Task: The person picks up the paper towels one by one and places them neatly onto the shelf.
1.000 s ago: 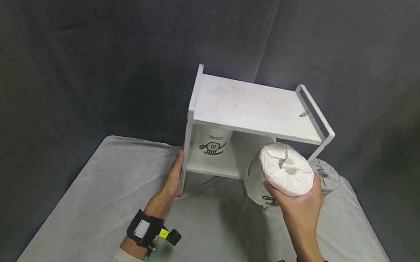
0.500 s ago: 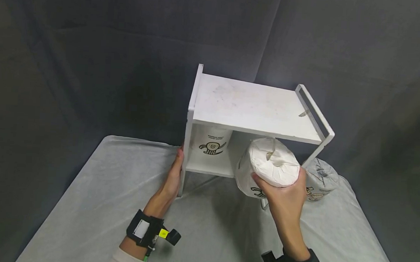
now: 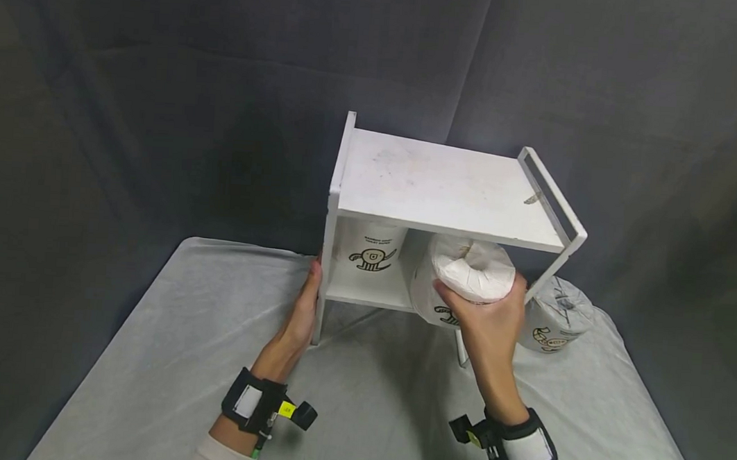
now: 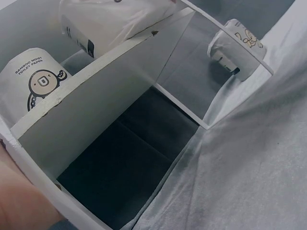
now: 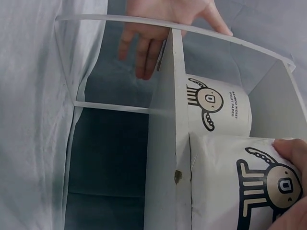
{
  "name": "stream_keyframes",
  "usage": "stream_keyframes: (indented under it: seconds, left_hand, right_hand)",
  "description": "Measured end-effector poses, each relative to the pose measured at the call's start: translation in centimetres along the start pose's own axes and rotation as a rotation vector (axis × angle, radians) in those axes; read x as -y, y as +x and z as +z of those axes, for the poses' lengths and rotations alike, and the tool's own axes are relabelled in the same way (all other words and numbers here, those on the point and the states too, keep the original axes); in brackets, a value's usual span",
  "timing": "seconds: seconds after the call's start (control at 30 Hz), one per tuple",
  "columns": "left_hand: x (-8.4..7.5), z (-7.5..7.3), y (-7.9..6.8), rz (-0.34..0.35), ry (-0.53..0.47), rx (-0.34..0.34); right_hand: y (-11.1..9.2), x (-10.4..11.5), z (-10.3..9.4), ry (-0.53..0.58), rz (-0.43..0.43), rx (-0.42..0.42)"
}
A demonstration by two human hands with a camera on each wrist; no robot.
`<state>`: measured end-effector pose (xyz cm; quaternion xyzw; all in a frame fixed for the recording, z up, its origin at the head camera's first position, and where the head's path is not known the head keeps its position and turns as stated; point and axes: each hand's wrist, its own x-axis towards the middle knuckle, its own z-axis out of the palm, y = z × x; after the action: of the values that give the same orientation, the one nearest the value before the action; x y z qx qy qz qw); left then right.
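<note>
My right hand (image 3: 491,323) grips a paper-wrapped toilet paper roll (image 3: 474,274) near its top, thumb on the near side. This roll is tilted at the front of the lower compartment of a white two-tier shelf (image 3: 448,185), overlapping the lower board's front edge. In the right wrist view its printed side (image 5: 220,182) lies close over that edge. My left hand (image 3: 299,317) rests against the shelf's left side; in the right wrist view its fingers (image 5: 142,55) extend straight past the side frame. A second toilet paper roll (image 3: 373,254) stands inside at the left.
Another toilet paper roll (image 3: 554,319), also wrapped, stands on the grey cloth (image 3: 214,305) right of the shelf. Below the lower board are thin white leg frames (image 4: 182,106). A dark curtain (image 3: 256,113) hangs behind. The shelf's right end has an open rail (image 3: 554,194).
My right hand has carried its roll left and inward, from in front of the right leg to under the upper board. The outside roll shows more fully. My left hand stays put.
</note>
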<state>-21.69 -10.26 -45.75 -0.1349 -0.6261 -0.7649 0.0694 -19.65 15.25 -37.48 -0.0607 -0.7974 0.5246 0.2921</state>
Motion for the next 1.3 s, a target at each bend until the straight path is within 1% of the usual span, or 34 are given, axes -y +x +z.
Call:
stream_keyframes:
  seconds: [0.27,0.4,0.57,0.67,0.8,0.93,1.2,1.3]
  left_hand:
    - [-0.1,0.1,0.0,-0.009,-0.034,0.012]
    - [0.0,0.1,-0.1,0.007,-0.04,0.018]
    - [0.1,0.0,-0.2,0.007,-0.032,0.019]
    - [0.2,0.0,-0.2,0.001,-0.023,0.019]
    - [0.3,0.0,-0.1,0.002,-0.016,0.02]
    - [0.2,-0.1,-0.1,-0.004,-0.017,0.02]
    - [0.2,-0.1,-0.1,-0.004,-0.024,0.022]
    - [0.2,-0.1,-0.1,0.002,-0.028,0.03]
  right_hand:
    - [1.4,-0.3,1.0,0.036,-0.015,0.005]
    - [1.9,-0.6,1.6,0.059,-0.023,0.015]
    - [2.5,-0.7,2.2,0.08,-0.058,0.025]
    - [3.0,-0.7,2.6,0.103,-0.095,0.023]
    - [3.4,-0.9,3.0,0.094,-0.102,0.018]
    - [3.6,-0.9,3.3,0.076,-0.084,0.02]
    - [4.5,-1.0,4.1,0.099,-0.143,0.014]
    - [4.8,-1.2,4.3,0.09,-0.144,0.021]
